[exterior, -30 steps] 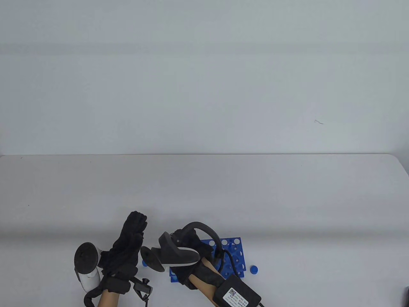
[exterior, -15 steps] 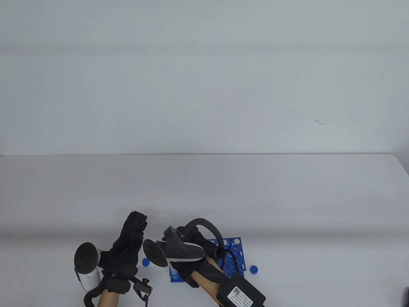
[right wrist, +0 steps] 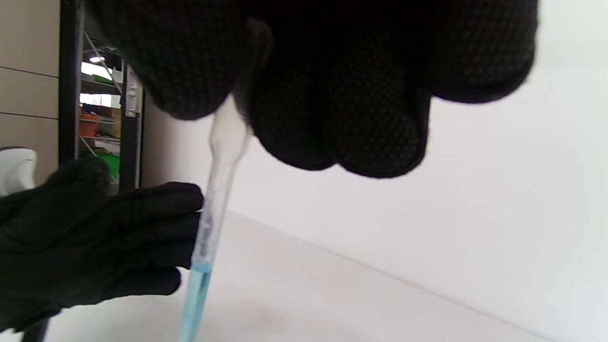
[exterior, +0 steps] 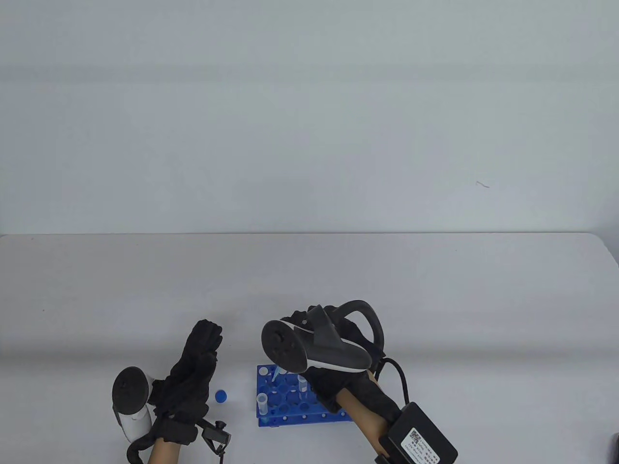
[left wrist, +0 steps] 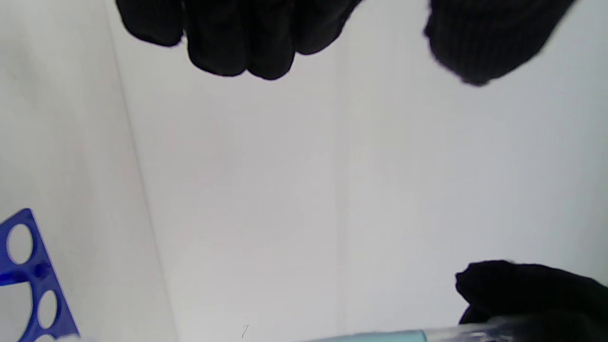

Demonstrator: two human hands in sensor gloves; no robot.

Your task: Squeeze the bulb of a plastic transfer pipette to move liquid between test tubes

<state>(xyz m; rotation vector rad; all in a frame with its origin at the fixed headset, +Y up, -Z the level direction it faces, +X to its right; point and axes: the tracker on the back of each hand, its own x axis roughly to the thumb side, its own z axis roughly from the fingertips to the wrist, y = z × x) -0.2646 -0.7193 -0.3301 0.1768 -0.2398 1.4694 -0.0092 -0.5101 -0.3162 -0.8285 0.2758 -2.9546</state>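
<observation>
My right hand [right wrist: 247, 118] grips the bulb of a clear plastic pipette [right wrist: 219, 185] and holds it tip down; blue liquid [right wrist: 194, 294] fills the lower stem. In the table view the hand sits under its tracker [exterior: 314, 343], above the far side of the blue tube rack [exterior: 290, 403], with the pipette tip [exterior: 277, 373] over the rack's far-left holes. Three clear tubes [exterior: 261, 400] stand in the rack. My left hand [exterior: 209, 344] is open and empty, left of the rack, with its fingers stretched out.
A blue tube cap [exterior: 221, 396] lies on the white table [exterior: 435, 290] between my left hand and the rack. A corner of the rack [left wrist: 28, 275] shows in the left wrist view. The table's far edge meets a plain wall.
My right hand has risen and moved right and away from me with the pipette, uncovering the rack and its tubes. The left hand has not moved.
</observation>
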